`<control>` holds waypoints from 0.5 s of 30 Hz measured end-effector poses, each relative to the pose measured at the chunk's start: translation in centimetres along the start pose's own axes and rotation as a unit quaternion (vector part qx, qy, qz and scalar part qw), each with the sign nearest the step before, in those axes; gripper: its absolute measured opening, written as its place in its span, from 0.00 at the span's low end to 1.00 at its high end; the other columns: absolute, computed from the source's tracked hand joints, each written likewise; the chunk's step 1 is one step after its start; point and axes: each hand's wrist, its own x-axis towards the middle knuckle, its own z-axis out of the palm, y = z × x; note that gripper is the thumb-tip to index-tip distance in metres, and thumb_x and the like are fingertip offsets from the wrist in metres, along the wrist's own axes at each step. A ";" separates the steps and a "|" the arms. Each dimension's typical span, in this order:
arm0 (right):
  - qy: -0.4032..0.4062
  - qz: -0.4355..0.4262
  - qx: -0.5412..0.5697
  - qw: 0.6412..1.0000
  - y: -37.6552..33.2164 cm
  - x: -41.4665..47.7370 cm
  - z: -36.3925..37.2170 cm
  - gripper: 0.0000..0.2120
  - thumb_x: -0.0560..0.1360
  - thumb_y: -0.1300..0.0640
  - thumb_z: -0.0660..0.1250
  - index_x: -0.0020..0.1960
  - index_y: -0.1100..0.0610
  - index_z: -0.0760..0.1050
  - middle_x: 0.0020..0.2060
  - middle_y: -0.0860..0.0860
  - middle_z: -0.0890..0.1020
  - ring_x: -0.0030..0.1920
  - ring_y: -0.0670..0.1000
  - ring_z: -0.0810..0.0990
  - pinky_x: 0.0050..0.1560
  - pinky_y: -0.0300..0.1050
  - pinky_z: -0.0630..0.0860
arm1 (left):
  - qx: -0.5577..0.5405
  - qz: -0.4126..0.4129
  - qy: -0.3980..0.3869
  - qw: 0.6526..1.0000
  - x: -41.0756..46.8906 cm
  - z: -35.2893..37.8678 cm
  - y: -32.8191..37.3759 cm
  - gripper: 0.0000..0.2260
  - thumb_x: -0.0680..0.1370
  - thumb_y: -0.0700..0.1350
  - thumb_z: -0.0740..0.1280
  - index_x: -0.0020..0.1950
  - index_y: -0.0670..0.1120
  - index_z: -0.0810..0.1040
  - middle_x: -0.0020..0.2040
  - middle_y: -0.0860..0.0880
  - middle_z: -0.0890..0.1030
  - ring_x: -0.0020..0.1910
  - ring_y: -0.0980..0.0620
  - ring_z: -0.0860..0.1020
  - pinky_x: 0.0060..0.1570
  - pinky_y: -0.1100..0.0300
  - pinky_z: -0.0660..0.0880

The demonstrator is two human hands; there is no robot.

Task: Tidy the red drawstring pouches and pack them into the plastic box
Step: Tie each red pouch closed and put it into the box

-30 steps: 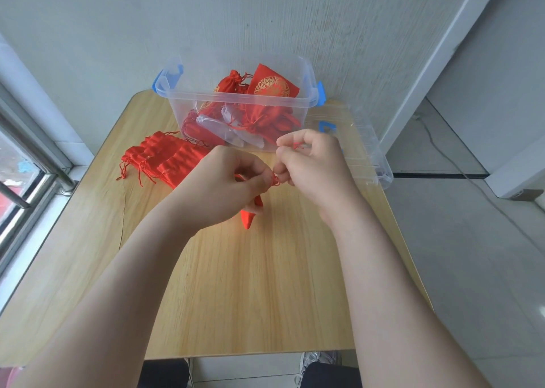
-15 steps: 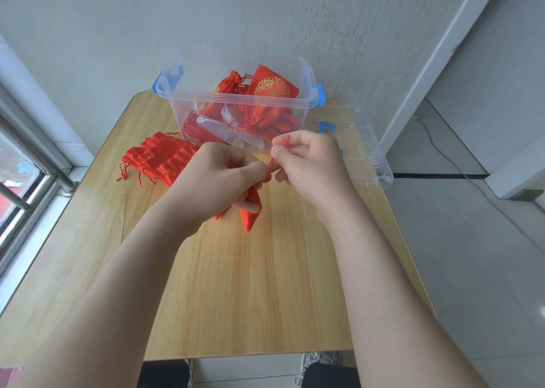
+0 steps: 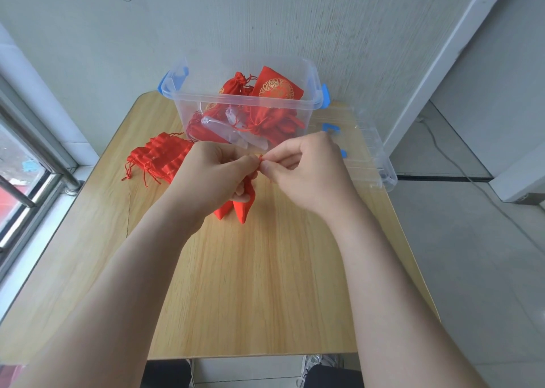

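The red drawstring pouch [image 3: 242, 209] hung above the middle of the wooden table [image 3: 250, 284], somewhat toward the far edge. Most of it was hidden inside the left hand [image 3: 215, 178], whose fingers were curled round its gathered neck. Only two pointed lower corners of plain bright red cloth showed beneath the hand, and whether their tips touched the wood could not be told. The right hand [image 3: 306, 172] met the left fingertip to fingertip, its thumb and forefinger pinching a small red bit of the drawstring [image 3: 260, 158]. The rest of the cord was too thin and too covered to trace.

Near the far left corner lay a stack of red pouches [image 3: 160, 159], flat and overlapping, with loose cords trailing toward the left edge. Its right end was hidden behind the left hand.

At the far edge stood the clear plastic box [image 3: 236, 100] with blue latches, holding a jumble of packed pouches [image 3: 265, 123], among them a gold-emblem pouch [image 3: 277, 88] leaning upright. Pale translucent items lay among them, hard to identify.

The clear lid [image 3: 368, 154] lay at the far right corner, overhanging the right edge and partly hidden behind the right hand.
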 end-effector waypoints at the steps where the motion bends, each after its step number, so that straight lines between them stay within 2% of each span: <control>1: 0.006 -0.009 0.002 1.000 0.1 0.0 0.0 0.05 0.74 0.57 0.79 0.43 0.48 0.88 0.35 0.43 0.87 0.38 0.40 0.86 0.46 0.46 0.86 | -0.001 0.000 0.002 1.000 0.0 0.0 0.0 0.11 0.83 0.43 0.70 0.46 0.37 0.87 0.34 0.41 0.80 0.34 0.46 0.82 0.44 0.48 0.87; 3: 0.019 -0.026 0.001 0.999 0.0 0.0 0.1 0.06 0.74 0.59 0.79 0.42 0.49 0.88 0.33 0.43 0.87 0.36 0.40 0.86 0.45 0.46 0.86 | -0.008 0.000 0.001 1.000 -0.1 -0.1 0.1 0.10 0.82 0.43 0.71 0.46 0.39 0.88 0.34 0.42 0.81 0.35 0.46 0.83 0.45 0.49 0.87; 8: 0.032 -0.058 -0.031 0.997 0.0 -0.1 0.3 0.08 0.75 0.57 0.77 0.38 0.48 0.85 0.30 0.43 0.85 0.33 0.40 0.84 0.41 0.45 0.85 | -0.028 -0.001 -0.019 0.999 -0.5 -0.1 0.3 0.09 0.82 0.46 0.73 0.49 0.43 0.89 0.30 0.52 0.82 0.36 0.49 0.81 0.43 0.55 0.86; 12: 0.019 -0.077 -0.056 0.995 0.2 0.0 0.5 0.07 0.75 0.59 0.76 0.40 0.49 0.86 0.32 0.42 0.85 0.34 0.40 0.84 0.42 0.46 0.85 | -0.022 -0.010 -0.005 1.000 -0.1 -0.2 -0.1 0.10 0.83 0.43 0.71 0.48 0.39 0.88 0.29 0.52 0.80 0.35 0.51 0.79 0.38 0.60 0.85; 15: 0.020 -0.069 -0.045 0.996 0.2 0.1 0.8 0.06 0.74 0.58 0.74 0.39 0.50 0.84 0.32 0.43 0.84 0.35 0.42 0.84 0.41 0.48 0.84 | -0.027 -0.022 -0.004 0.999 0.1 0.0 -0.3 0.11 0.83 0.42 0.69 0.48 0.36 0.87 0.29 0.51 0.79 0.32 0.55 0.78 0.40 0.59 0.85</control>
